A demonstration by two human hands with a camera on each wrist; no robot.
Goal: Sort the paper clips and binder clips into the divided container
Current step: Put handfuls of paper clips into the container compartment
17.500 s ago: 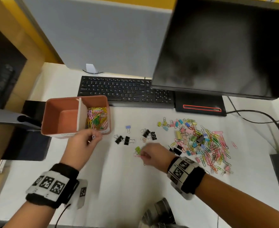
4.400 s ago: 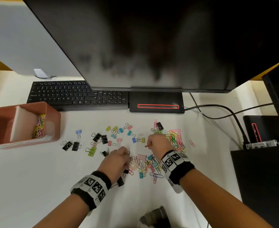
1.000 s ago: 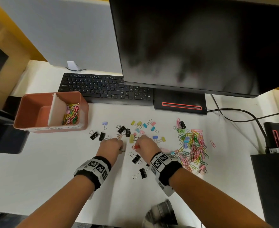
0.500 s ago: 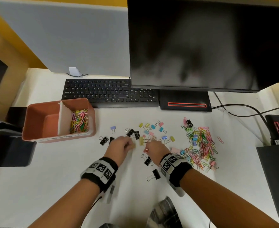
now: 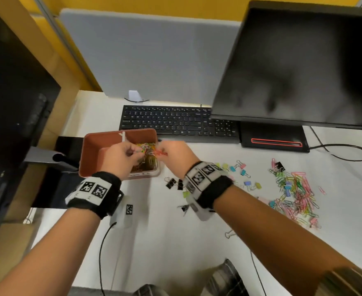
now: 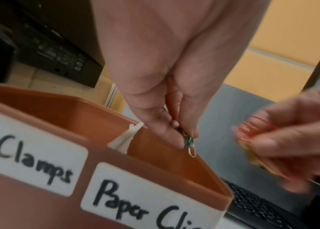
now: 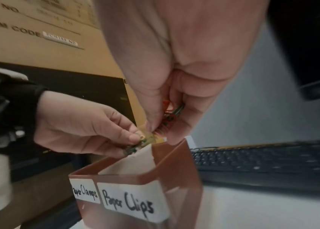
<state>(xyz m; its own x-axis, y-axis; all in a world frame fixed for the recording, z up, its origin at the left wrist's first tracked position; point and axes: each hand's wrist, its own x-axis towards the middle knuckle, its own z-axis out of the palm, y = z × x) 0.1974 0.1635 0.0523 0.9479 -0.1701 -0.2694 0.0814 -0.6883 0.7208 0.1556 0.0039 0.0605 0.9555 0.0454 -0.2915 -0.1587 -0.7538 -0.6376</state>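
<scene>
Both grips are loaded: the left hand point(image 5: 120, 158) pinches a few paper clips point(image 6: 189, 143) and the right hand point(image 5: 174, 155) pinches a reddish bunch point(image 6: 253, 131), both over the divided container point(image 5: 86, 159)! Its "Paper Clips" side already holds a colourful heap, while the other side looks bare. Plenty remains on the table point(image 5: 175, 242): the mixed pile point(image 5: 295, 193) and scattered binder clips point(image 5: 173, 183). I'd call it early going.

One divided container point(image 5: 90, 150), two compartments, two handwritten labels point(image 7: 135, 203) on its front. One keyboard point(image 5: 175, 122), one monitor point(image 5: 293, 71). Paper clips point(image 5: 297, 195) piled on the counter point(image 5: 175, 242), too many to count.
</scene>
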